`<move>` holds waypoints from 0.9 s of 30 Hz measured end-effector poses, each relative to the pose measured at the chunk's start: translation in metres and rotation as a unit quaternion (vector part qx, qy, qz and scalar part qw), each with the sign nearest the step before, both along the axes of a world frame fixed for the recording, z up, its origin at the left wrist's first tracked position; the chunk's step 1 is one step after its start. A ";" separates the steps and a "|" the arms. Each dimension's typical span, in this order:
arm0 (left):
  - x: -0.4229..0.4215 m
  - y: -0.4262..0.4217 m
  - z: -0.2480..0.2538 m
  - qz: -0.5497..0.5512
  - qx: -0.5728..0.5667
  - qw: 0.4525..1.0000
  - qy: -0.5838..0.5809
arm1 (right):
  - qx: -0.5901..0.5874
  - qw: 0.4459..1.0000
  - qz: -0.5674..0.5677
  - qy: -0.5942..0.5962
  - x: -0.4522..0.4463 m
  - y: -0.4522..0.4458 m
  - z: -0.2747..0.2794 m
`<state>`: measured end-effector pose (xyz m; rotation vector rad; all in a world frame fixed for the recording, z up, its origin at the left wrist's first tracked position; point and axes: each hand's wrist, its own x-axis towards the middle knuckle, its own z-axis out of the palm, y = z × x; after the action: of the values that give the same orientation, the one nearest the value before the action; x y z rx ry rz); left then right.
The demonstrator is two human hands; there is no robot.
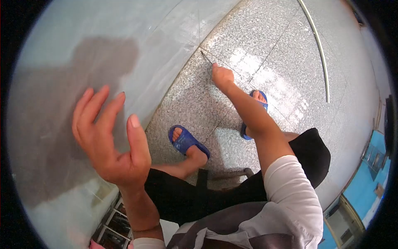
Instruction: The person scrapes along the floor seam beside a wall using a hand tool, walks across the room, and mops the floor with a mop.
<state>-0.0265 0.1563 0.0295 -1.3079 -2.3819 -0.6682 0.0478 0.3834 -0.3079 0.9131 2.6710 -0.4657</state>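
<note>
My left hand (108,145) is raised in front of the smooth grey wall (166,37), fingers spread and holding nothing. Low over the speckled floor tiles (232,25), my right hand (223,77) is closed around a thin, dark, pointed tool (206,57). The tool's tip points to the seam where the floor meets the wall, close to a joint between tiles. Its handle is hidden in my fist, so its exact kind cannot be made out.
My feet in blue sandals (182,140) are planted apart on the floor. A long pale tube (318,41) lies curved at the upper right. Part of a low stool (232,174) shows beneath me. A rack (114,224) stands at lower left, and a blue wall (369,186) is at right.
</note>
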 end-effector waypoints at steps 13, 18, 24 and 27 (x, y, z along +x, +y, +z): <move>-0.005 -0.003 -0.003 -0.006 0.055 0.998 -0.019 | -0.050 0.991 0.115 0.037 0.020 -0.064 -0.009; -0.003 0.002 0.004 0.007 0.065 0.998 -0.025 | -0.017 0.999 -0.036 0.021 -0.006 -0.035 -0.004; -0.007 0.003 0.003 0.014 0.054 0.998 -0.017 | -0.175 0.956 0.237 -0.004 0.027 -0.180 0.010; -0.006 -0.006 -0.002 0.005 0.056 0.998 -0.024 | -0.145 0.971 0.191 0.010 0.029 -0.141 -0.014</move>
<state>-0.0328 0.1501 0.0279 -1.2448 -2.3506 -0.8270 0.0764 0.2427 -0.3218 0.3036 2.6127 -0.7449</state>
